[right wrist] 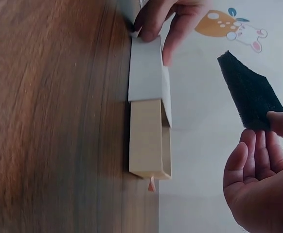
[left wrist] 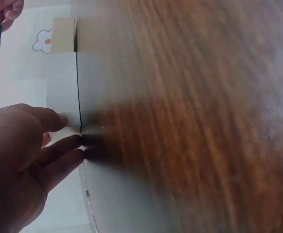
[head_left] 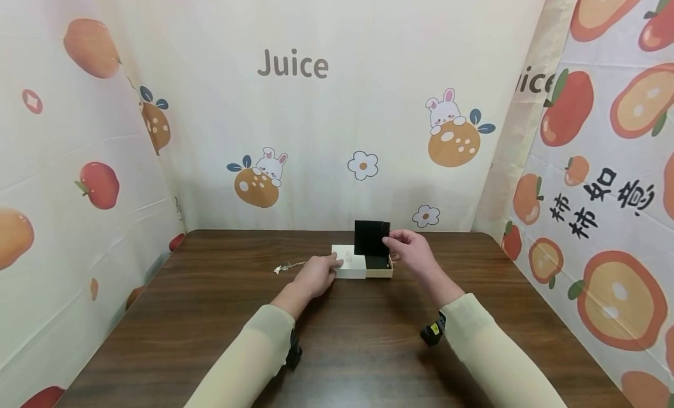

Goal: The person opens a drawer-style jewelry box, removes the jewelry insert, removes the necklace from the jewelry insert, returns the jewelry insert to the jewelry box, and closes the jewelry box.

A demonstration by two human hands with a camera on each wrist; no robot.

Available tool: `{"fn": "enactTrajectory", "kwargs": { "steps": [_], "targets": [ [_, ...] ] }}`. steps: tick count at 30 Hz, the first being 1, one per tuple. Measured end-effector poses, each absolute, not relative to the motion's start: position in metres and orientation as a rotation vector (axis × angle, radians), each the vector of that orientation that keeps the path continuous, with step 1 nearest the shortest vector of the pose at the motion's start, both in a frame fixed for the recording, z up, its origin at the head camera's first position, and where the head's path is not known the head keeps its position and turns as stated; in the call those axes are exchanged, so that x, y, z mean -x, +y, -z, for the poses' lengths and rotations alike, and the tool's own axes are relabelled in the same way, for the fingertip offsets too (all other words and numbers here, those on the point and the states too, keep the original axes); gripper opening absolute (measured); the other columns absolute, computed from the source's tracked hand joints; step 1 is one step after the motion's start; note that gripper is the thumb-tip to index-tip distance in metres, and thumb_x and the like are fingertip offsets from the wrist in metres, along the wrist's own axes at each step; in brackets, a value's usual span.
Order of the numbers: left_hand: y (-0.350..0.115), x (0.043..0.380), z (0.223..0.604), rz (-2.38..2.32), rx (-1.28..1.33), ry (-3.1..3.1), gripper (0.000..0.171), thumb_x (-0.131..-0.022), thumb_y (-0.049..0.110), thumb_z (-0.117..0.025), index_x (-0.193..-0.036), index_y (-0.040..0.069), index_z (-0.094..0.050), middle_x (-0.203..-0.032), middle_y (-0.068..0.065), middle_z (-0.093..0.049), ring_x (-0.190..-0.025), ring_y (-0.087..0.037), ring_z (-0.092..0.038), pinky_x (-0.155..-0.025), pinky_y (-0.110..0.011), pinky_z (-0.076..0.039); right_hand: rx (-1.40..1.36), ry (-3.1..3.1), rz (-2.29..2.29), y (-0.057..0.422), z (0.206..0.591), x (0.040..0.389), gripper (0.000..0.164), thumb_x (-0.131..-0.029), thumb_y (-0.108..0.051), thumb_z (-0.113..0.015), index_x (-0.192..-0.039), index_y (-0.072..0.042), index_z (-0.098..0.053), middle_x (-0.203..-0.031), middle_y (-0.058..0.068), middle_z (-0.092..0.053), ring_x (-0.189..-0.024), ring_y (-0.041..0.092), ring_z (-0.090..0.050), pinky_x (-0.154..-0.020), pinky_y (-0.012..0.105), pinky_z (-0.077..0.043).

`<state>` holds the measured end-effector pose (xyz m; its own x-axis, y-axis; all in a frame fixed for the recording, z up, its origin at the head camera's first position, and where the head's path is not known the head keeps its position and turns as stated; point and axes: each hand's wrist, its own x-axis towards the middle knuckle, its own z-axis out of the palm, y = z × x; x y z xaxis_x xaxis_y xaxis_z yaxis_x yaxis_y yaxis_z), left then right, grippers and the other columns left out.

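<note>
A white sliding gift box [head_left: 349, 263] lies near the far side of the table, its cream inner drawer [right wrist: 145, 138] pulled partly out to the right. A small pinkish ribbon tab [right wrist: 151, 184] sticks out from the drawer's end. My left hand [head_left: 317, 274] grips the box cover by its left end, thumb and fingers on its sides. Above the drawer, my right hand [head_left: 413, 251] pinches a thin, square black foam pad [head_left: 371, 237] by its right edge, raised off the box. Dark material [head_left: 377, 262] lines the drawer.
A silvery chain with a charm [head_left: 282, 268] lies on the dark wood table [head_left: 210, 314], left of the box and partly behind my left hand. Patterned curtains [head_left: 337, 115] stand behind the table and on both sides.
</note>
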<state>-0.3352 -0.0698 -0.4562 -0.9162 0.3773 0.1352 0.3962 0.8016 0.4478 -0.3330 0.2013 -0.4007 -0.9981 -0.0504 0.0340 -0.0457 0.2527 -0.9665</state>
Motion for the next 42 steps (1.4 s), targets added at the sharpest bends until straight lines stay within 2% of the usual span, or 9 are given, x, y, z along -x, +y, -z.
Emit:
{"fn": "enactTrajectory", "kwargs": {
  "steps": [9, 15, 19, 23, 27, 30, 37, 42],
  "targets": [
    [-0.072, 0.336, 0.456, 0.751, 0.651, -2.934, 0.041, -0.107, 0.001, -0.066, -0.146, 0.012, -0.071, -0.162, -0.019, -0.058, -0.147, -0.035, -0.061, -0.120, -0.048, -0.052, -0.011, 2.546, 1.826, 0.207, 0.406, 0.342, 0.039, -0.110, -0.036, -0.068, -0.134, -0.005, -0.071, -0.130, 0.012, -0.068, -0.111, 0.028, -0.064, -0.084, 0.024, -0.057],
    [-0.073, 0.337, 0.457, 0.737, 0.665, -2.919, 0.040, -0.107, 0.002, -0.066, -0.146, 0.011, -0.071, -0.161, -0.020, -0.058, -0.146, -0.035, -0.061, -0.118, -0.049, -0.053, -0.081, 2.581, 1.764, 0.212, 0.413, 0.349, 0.040, -0.110, -0.035, -0.068, -0.131, -0.002, -0.073, -0.119, 0.009, -0.068, -0.102, 0.023, -0.063, -0.092, 0.033, -0.063],
    [-0.073, 0.338, 0.456, 0.722, 0.685, -2.904, 0.040, -0.106, 0.002, -0.066, -0.145, 0.010, -0.071, -0.159, -0.021, -0.060, -0.145, -0.036, -0.062, -0.116, -0.048, -0.055, -0.126, 2.605, 1.716, 0.213, 0.416, 0.350, 0.037, -0.110, -0.034, -0.067, -0.129, -0.002, -0.075, -0.114, 0.008, -0.067, -0.100, 0.021, -0.061, -0.099, 0.040, -0.061],
    [-0.073, 0.338, 0.457, 0.735, 0.689, -2.896, 0.040, -0.107, 0.001, -0.065, -0.146, 0.010, -0.071, -0.160, -0.020, -0.059, -0.145, -0.036, -0.062, -0.116, -0.048, -0.055, -0.148, 2.638, 1.670, 0.214, 0.418, 0.351, 0.037, -0.110, -0.032, -0.067, -0.127, 0.000, -0.076, -0.113, 0.011, -0.070, -0.102, 0.024, -0.062, -0.090, 0.036, -0.057],
    [-0.073, 0.338, 0.457, 0.765, 0.676, -2.903, 0.040, -0.108, 0.002, -0.064, -0.146, 0.010, -0.070, -0.161, -0.019, -0.059, -0.147, -0.035, -0.061, -0.117, -0.048, -0.054, -0.168, 2.647, 1.628, 0.216, 0.420, 0.352, 0.039, -0.110, -0.031, -0.066, -0.129, 0.001, -0.076, -0.121, 0.016, -0.071, -0.105, 0.026, -0.063, -0.087, 0.031, -0.054],
    [-0.073, 0.337, 0.457, 0.769, 0.676, -2.904, 0.040, -0.108, 0.002, -0.064, -0.147, 0.010, -0.070, -0.161, -0.018, -0.059, -0.147, -0.035, -0.060, -0.117, -0.048, -0.054, -0.173, 2.645, 1.594, 0.218, 0.420, 0.353, 0.039, -0.111, -0.031, -0.065, -0.129, 0.002, -0.075, -0.125, 0.018, -0.071, -0.105, 0.027, -0.063, -0.088, 0.032, -0.053],
    [-0.074, 0.337, 0.458, 0.778, 0.679, -2.895, 0.040, -0.107, 0.002, -0.065, -0.147, 0.009, -0.070, -0.160, -0.019, -0.059, -0.146, -0.035, -0.061, -0.116, -0.048, -0.055, -0.173, 2.729, 1.465, 0.222, 0.422, 0.356, 0.038, -0.110, -0.029, -0.065, -0.127, 0.003, -0.077, -0.112, 0.015, -0.073, -0.097, 0.026, -0.068, -0.084, 0.033, -0.054],
    [-0.074, 0.336, 0.457, 0.779, 0.668, -2.911, 0.041, -0.107, 0.003, -0.066, -0.148, 0.009, -0.069, -0.161, -0.019, -0.058, -0.147, -0.035, -0.061, -0.117, -0.047, -0.055, -0.196, 2.800, 1.368, 0.223, 0.424, 0.360, 0.038, -0.110, -0.029, -0.066, -0.128, 0.002, -0.073, -0.119, 0.020, -0.073, -0.099, 0.028, -0.069, -0.083, 0.034, -0.056]
  ]
}}
